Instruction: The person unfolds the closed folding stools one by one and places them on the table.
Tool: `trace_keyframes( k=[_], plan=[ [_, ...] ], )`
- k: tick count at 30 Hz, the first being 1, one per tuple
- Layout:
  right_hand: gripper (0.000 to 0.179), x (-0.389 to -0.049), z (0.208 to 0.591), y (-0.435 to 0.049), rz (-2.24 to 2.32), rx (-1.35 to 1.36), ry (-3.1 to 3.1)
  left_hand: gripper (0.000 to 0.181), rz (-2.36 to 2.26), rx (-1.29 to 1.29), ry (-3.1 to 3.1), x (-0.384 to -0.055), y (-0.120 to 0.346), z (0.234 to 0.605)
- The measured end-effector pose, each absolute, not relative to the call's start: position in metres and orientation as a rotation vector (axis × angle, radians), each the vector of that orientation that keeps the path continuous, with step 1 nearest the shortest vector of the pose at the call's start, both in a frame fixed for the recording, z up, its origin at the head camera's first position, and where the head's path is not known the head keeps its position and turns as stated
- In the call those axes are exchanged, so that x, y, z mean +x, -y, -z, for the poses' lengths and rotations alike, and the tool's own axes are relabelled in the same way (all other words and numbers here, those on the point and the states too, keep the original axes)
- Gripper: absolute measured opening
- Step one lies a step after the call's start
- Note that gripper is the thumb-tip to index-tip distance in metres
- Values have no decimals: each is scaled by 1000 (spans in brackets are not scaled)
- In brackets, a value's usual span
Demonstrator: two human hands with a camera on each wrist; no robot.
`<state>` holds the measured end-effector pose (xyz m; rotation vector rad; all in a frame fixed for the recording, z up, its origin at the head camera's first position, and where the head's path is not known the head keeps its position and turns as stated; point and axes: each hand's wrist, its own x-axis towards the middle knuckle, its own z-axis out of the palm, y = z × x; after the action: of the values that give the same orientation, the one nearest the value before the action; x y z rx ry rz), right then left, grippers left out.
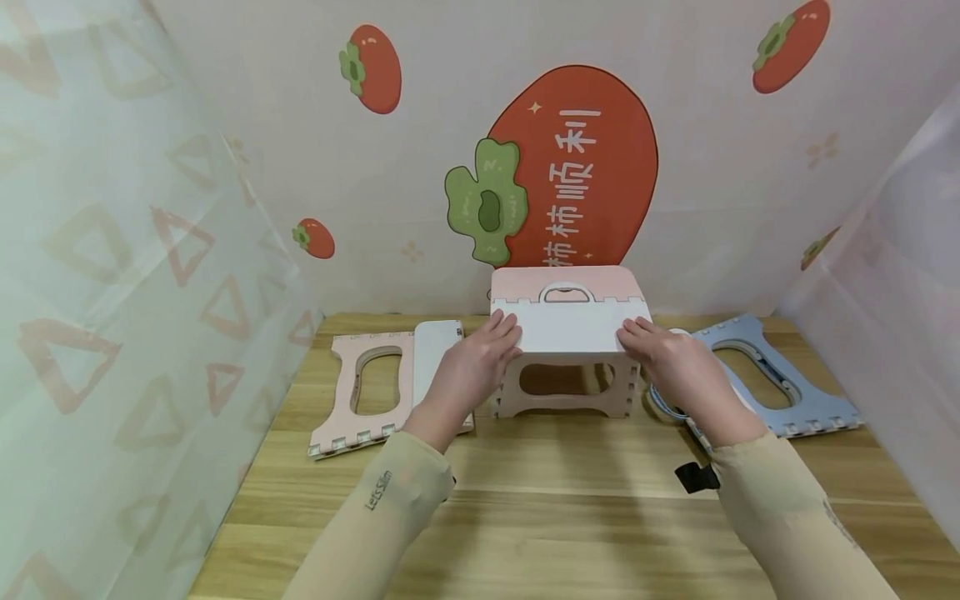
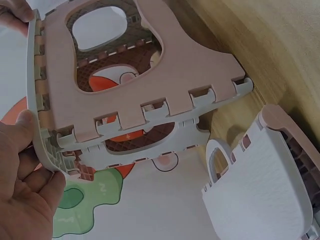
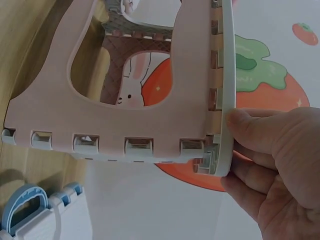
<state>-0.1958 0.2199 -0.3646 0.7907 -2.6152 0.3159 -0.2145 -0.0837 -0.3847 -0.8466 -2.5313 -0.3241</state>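
A pink and white folding stool (image 1: pixel 570 329) stands unfolded near the back wall, its legs on the wooden table. Its white handle loop (image 1: pixel 566 292) lies in the middle of the seat. My left hand (image 1: pixel 483 350) grips the seat's left edge, fingers on top. At the opposite edge my right hand (image 1: pixel 663 358) holds the seat the same way. In the left wrist view, the left hand (image 2: pixel 25 175) has its thumb over the seat rim and fingers curled beneath. The right hand (image 3: pixel 275 160) pinches the rim likewise in the right wrist view.
A folded pink and white stool (image 1: pixel 375 383) lies to the left. On the right lies a folded blue and white stool (image 1: pixel 795 383), partly behind my right forearm. The wooden table (image 1: pixel 555 517) is bounded by a patterned back wall (image 1: pixel 420 192) and side sheets.
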Motion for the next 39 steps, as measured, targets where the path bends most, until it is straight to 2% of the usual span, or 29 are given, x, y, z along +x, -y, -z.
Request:
trace_keyframes(
  k=[18, 39],
  plan=[
    [34, -216, 369, -218, -390, 729, 2618, 24, 377, -820, 2576, -232, 84, 384],
    [32, -224, 371, -215, -435, 667, 2636, 27, 360, -791, 2624, -243, 82, 382]
  ],
)
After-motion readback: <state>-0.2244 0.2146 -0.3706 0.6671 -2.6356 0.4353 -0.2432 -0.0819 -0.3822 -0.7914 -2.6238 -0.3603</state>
